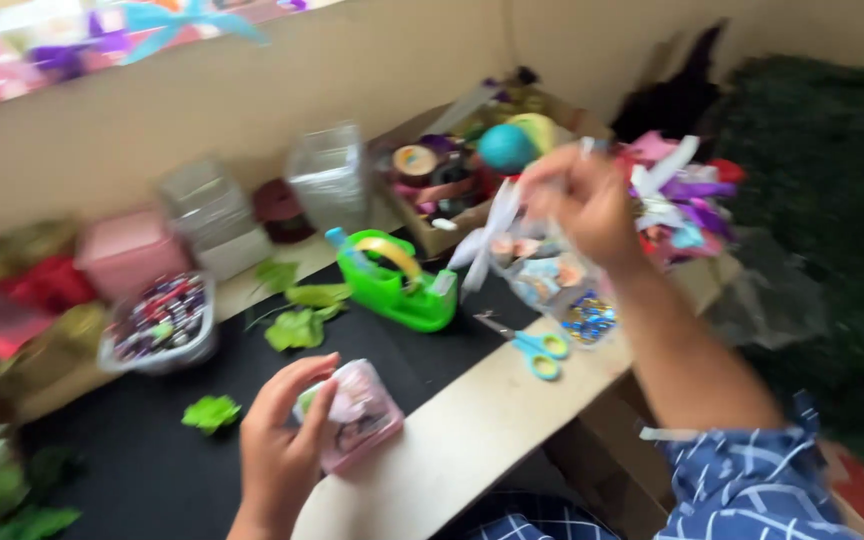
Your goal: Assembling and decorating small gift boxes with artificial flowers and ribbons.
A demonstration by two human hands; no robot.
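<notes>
Ribbon (487, 235), white, is hanging from the right hand (584, 200), which is pinching it raised behind the tape dispenser (397, 280), probably to let it fall free. Left hand (282, 440) is closing around a pink packet (357, 415) in front of the dispenser, steadying it on the black worktop (152, 470). Scissors (532, 350) are lying right of it, near a beige wall (252, 90).
</notes>
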